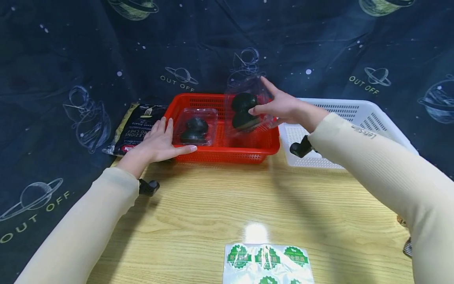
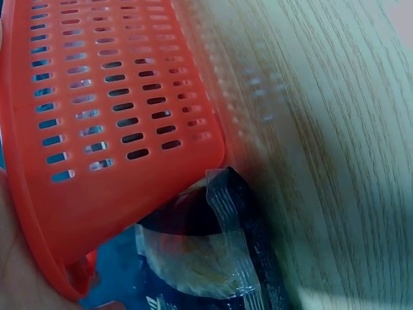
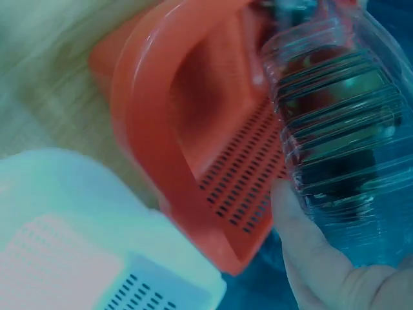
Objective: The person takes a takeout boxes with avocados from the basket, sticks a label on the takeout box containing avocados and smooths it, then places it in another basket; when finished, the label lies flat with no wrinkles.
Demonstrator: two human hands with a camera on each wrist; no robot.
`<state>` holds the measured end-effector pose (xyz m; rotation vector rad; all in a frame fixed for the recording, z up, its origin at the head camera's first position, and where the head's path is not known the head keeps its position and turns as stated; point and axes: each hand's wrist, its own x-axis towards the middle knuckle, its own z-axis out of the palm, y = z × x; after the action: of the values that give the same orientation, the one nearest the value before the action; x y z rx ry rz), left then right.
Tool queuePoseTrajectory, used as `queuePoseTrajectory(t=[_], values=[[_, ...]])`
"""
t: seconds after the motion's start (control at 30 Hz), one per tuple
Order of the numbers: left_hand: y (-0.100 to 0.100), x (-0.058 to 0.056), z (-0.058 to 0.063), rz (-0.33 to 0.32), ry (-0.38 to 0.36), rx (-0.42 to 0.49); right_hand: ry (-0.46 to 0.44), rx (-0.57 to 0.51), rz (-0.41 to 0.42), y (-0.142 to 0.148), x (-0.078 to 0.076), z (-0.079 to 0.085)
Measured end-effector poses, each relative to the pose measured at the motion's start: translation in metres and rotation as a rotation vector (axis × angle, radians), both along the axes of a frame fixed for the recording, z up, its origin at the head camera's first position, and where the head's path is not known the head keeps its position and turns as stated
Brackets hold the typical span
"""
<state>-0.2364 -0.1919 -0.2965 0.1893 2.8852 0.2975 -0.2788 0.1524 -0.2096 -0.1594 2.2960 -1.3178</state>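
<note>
My right hand (image 1: 283,106) grips a clear plastic box (image 1: 261,94) with dark green, rounded avocado-like fruits (image 1: 244,118) inside, and holds it tilted over the right part of the red basket (image 1: 227,150). In the right wrist view, the thumb (image 3: 303,239) lies along the ribbed side of that box (image 3: 342,116). A second clear box (image 1: 213,130) with similar dark fruits sits inside the basket on the left. My left hand (image 1: 156,144) rests at the basket's left rim, fingers extended and thumb along the front edge.
A white perforated basket (image 1: 369,108) stands right of the red one. Left of the red basket lies a black food bag (image 1: 138,126). A sheet of green round stickers (image 1: 267,262) lies on the wooden table (image 1: 213,205) near the front. A dark starry curtain (image 1: 213,39) hangs behind.
</note>
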Motion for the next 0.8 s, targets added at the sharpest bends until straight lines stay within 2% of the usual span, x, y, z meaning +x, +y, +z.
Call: queuePoseTrajectory(t=[0.1, 0.2, 0.4, 0.6, 0.7, 0.8], values=[[0.001, 0.0, 0.0, -0.004, 0.002, -0.007, 0.003, -0.105, -0.013, 0.019, 0.016, 0.007], [0.001, -0.001, 0.0, -0.008, 0.003, -0.009, -0.006, -0.233, -0.006, 0.039, 0.037, 0.008], [0.002, -0.001, 0.001, -0.013, 0.0, -0.017, -0.018, -0.443, 0.035, 0.069, 0.096, -0.012], [0.002, -0.002, 0.001, -0.018, 0.0, -0.02, 0.003, -0.496, 0.099, 0.084, 0.153, -0.042], [0.003, -0.002, 0.0, -0.02, 0.002, -0.02, 0.056, -0.449, 0.116, 0.088, 0.175, -0.058], [0.003, -0.002, -0.001, -0.02, 0.004, -0.017, 0.065, -0.41, 0.129, 0.091, 0.192, -0.075]])
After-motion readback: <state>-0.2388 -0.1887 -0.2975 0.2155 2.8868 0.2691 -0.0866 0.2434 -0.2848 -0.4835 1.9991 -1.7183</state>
